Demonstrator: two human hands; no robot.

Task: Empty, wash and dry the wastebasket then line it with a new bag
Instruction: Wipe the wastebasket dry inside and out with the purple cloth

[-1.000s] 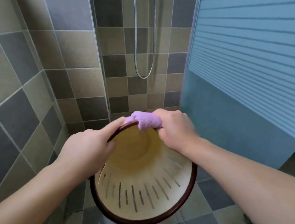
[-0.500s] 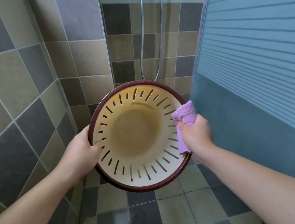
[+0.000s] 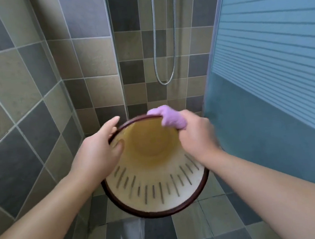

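Wastebasket (image 3: 157, 190) held up off the tiled floor (image 3: 160, 237) in a shower corner, mouth tipped toward the camera, base pointing away and down. Probably tilted this way to bring the far rim and inner wall within reach of the cloth.

Left hand (image 3: 97, 151) gripping the upper left rim: thumb hooked inside the wall, fingers wrapped over the dark brown edge, index extended along it. Likely serving as the steadying and turning hand.

Right hand (image 3: 195, 134) closed around a bunched purple cloth (image 3: 169, 117), cloth pressed over the far rim at top right. Slight motion blur on this hand. Judged as the drying step, rim being wiped; cannot confirm whether any moisture remains.

Inside of wastebasket: cream wall with a ring of narrow vertical slots, yellowish round bottom. No rubbish, no bag, no standing water visible. Emptying looks done, lining not yet started. No new bag in view.

Surroundings: grey and tan wall tiles (image 3: 21, 85), shower hose (image 3: 165, 59) looping down behind, blue ribbed panel (image 3: 273, 57) at right.

Risk noted: one-handed hold at the rim only, could slip if wet.
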